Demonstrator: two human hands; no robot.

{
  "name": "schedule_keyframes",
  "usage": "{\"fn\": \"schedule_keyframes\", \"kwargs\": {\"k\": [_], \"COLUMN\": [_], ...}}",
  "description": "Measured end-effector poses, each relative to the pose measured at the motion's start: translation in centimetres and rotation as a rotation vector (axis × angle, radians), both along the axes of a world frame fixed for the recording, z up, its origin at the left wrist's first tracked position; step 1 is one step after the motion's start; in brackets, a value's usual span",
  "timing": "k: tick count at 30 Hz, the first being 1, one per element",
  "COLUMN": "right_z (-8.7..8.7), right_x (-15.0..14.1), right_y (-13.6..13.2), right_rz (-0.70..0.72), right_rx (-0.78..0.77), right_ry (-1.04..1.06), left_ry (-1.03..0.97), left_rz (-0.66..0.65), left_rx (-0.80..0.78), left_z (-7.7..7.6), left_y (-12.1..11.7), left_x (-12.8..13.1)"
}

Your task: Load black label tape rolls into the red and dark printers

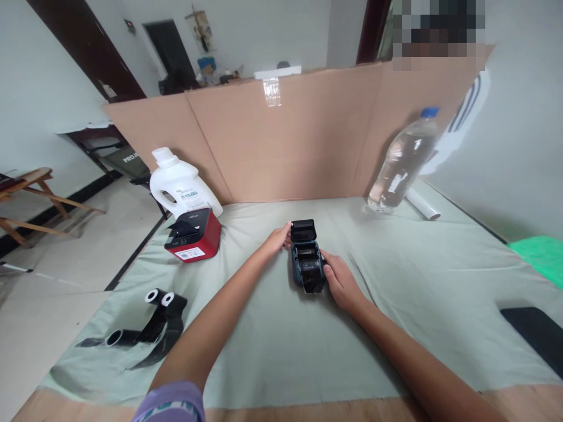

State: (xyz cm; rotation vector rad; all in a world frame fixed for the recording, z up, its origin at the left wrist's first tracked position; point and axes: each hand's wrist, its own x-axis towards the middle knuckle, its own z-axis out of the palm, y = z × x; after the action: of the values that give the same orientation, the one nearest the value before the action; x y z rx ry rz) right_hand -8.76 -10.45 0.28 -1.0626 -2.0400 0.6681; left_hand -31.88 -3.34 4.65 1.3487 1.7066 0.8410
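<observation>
A small dark-blue portable label printer (298, 275) lies on the green cloth in front of me, its black lid (303, 230) swung up. Black ribbon film (312, 281) shows inside and hangs over the near edge. My left hand (280, 239) grips the lid's left side, with its fingertips partly hidden behind it. Against the printer's right side, my right hand (343, 281) holds the body, thumb along the edge. Several rolls of black ribbon (169, 316) lie at the left, loose strips trailing from them.
At the left, a red and black printer (211, 237) stands before a white jug (182, 181). A cardboard panel (285, 146) closes off the back. A water bottle (402, 161) leans at the right beside a white tube (423, 205). A black phone-like slab (534, 334) lies near the right edge.
</observation>
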Motion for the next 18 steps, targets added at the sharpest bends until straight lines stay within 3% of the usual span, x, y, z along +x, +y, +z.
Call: {"fn": "schedule_keyframes", "kwargs": {"k": [2, 4, 5, 7, 9, 11, 15, 18], "right_z": [-0.1, -0.2, -0.3, -0.4, -0.4, -0.4, -0.4, -0.2], "right_x": [0.1, 0.2, 0.2, 0.2, 0.2, 0.2, 0.3, 0.5], "right_y": [0.0, 0.1, 0.2, 0.3, 0.4, 0.5, 0.7, 0.7], "right_rz": [0.003, -0.004, -0.009, -0.016, -0.015, -0.022, -0.047, -0.053], "right_rx": [-0.018, -0.042, -0.053, -0.067, -0.070, -0.079, -0.129, -0.162], "right_ry": [0.024, 0.048, 0.059, 0.079, 0.097, 0.110, 0.122, 0.124], "left_ry": [0.067, 0.163, 0.232, 0.422, 0.623, 0.785, 0.982, 1.099], "left_rz": [0.105, 0.165, 0.132, -0.069, -0.339, -0.493, -0.576, -0.569], "left_rx": [0.058, 0.211, 0.298, 0.436, 0.451, 0.411, 0.343, 0.264], "left_z": [0.4, 0.8, 1.0, 1.5, 2.2, 3.0, 4.6, 5.2], "left_y": [-1.0, -2.6, -3.5, -4.7, -5.0, -4.6, -3.7, -3.6], "left_x": [0.5, 0.8, 0.9, 1.2, 1.6, 2.3, 3.8, 4.7]}}
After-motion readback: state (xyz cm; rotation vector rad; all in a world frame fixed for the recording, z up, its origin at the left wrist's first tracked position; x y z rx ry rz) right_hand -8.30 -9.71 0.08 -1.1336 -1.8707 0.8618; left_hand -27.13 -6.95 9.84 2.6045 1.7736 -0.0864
